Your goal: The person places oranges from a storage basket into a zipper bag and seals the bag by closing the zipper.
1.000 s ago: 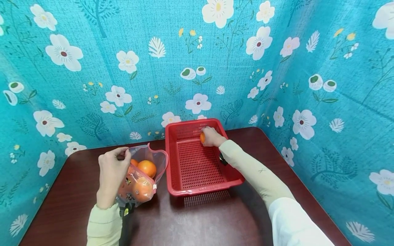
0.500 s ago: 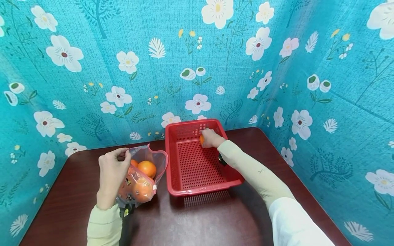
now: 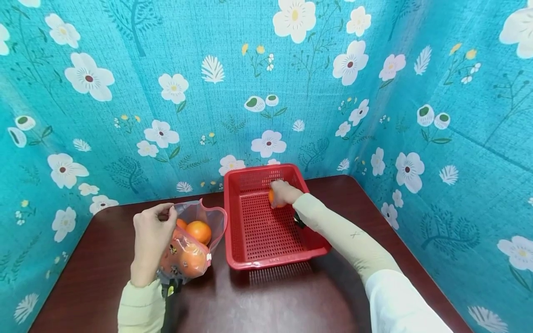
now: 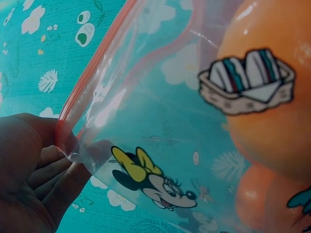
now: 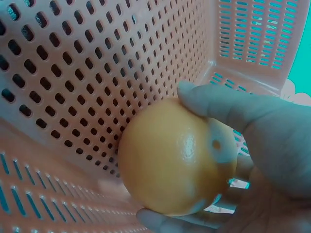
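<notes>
Gripping the orange [image 5: 167, 158] in the curled right hand [image 3: 284, 193], inside the far right part of the red basket [image 3: 276, 263]; well left of it, pinching the clear bag [image 3: 215, 216] with the left hand [image 3: 151, 233].

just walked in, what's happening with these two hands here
A person's right hand grips an orange inside a red basket, toward its far right part; whether the fruit touches the bottom is hard to tell. The left hand pinches the pink-trimmed edge of an open clear bag, which holds more oranges and is beside the basket on a dark table.
</notes>
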Demonstrator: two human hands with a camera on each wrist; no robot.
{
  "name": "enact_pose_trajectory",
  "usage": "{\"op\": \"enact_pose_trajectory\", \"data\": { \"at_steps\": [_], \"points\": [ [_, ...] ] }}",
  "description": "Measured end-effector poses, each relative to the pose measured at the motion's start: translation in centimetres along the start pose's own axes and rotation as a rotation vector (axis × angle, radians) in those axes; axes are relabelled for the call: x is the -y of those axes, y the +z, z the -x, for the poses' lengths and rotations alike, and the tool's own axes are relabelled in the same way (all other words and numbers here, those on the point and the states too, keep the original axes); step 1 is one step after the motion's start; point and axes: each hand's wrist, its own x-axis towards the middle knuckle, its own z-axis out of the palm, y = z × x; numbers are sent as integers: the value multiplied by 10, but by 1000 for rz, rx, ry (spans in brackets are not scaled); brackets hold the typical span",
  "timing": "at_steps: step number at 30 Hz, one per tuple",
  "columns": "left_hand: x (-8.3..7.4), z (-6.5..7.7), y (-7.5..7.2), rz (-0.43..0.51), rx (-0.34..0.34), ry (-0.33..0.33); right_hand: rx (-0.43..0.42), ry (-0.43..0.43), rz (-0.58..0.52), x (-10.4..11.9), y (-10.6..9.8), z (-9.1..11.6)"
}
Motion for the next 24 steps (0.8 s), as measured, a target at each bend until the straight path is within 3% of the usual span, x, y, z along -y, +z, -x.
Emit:
{"op": "enact_pose_trajectory", "data": {
  "at_steps": [14, 24],
  "points": [
    [2, -2, 4, -12, 1, -3, 6, 19, -101, -3, -5, 6],
    [6, -4, 1, -5, 4, -11, -49, -46, -191, 2, -13, 15]
  ]
}}
